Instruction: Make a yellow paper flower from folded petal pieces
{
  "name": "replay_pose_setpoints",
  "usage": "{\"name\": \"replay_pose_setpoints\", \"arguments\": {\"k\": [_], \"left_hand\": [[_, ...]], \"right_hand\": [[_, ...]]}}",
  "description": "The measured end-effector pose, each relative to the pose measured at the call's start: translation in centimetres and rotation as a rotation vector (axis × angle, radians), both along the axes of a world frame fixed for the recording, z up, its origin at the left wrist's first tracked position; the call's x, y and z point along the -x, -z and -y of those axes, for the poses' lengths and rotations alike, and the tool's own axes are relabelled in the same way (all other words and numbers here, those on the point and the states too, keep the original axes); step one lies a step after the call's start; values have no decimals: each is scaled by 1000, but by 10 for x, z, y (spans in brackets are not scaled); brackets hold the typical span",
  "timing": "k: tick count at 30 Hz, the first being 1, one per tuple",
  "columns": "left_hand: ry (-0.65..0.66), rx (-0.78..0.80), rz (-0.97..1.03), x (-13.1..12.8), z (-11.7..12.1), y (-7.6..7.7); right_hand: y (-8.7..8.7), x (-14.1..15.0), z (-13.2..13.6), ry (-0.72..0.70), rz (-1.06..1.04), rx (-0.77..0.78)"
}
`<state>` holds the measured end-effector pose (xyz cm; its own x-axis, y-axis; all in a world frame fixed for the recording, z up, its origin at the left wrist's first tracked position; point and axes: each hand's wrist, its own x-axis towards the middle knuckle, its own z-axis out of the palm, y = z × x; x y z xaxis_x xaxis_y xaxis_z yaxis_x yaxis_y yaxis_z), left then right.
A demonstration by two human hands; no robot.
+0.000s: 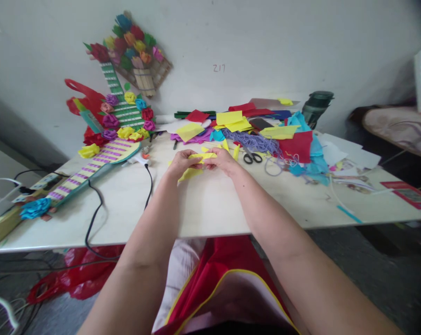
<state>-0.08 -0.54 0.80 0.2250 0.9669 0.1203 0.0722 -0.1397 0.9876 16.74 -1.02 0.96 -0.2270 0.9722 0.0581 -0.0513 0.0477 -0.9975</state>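
Yellow paper pinched in both hands, clutter on either side

Taking the hands as the clock's centre, a white corded tool (137, 159) is lying at nine o'clock. Its black cord (150, 184) is trailing at eight, just beside the left forearm (154, 223) — a sideways sweep of that arm could be snagging it and dragging the tool along. At the centre, the yellow paper (203, 157) is spanning the gap between the two hands; it looks thin, so uneven pulling could be tearing or creasing it. Yellow scraps (226, 145) are lying at two o'clock, where a brushing knuckle could be scattering them. The black-handled scissors (252, 158) are resting at three, near the purple yarn (252, 139); a careless reach could be tangling the two.

The left hand (183, 164) is curling inward, its thumb pointing to three o'clock, its fingers nearly closed on the paper's near end. The right hand (222, 160) is mirroring it — thumb and fingers pinching the other end, wrist coming in from five o'clock. The fingertips' exact placing is too blurred to tell.
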Motion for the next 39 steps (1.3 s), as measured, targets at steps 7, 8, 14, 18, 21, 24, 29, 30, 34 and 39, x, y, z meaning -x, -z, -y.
{"name": "replay_pose_setpoints", "arguments": {"k": [7, 8, 14, 18, 21, 24, 29, 30, 34, 39], "left_hand": [[12, -12, 60, 3, -4, 2], [26, -2, 76, 3, -4, 3], [68, 28, 151, 5, -2, 1], [92, 41, 200, 4, 2, -2], [113, 49, 237, 4, 2, -3], [122, 70, 242, 6, 1, -2], [139, 75, 284, 8, -1, 1], [144, 73, 300, 8, -1, 1], [169, 68, 345, 9, -1, 1], [195, 80, 386, 8, 0, -1]], "right_hand": [[2, -3, -5, 2, -41, 9], [2, -4, -5, 8, -52, 16], [4, -5, -8, 1, -117, 51], [5, -6, -8, -42, -178, 60], [5, -8, -9, -78, -223, 68], [4, -9, -9, -107, -253, 71], [2, -10, -9, -138, -272, 51], [2, -10, -9, -146, -277, 42], [2, -10, -8, -167, -304, 5], [2, -10, -7, -180, -325, -23]]}}
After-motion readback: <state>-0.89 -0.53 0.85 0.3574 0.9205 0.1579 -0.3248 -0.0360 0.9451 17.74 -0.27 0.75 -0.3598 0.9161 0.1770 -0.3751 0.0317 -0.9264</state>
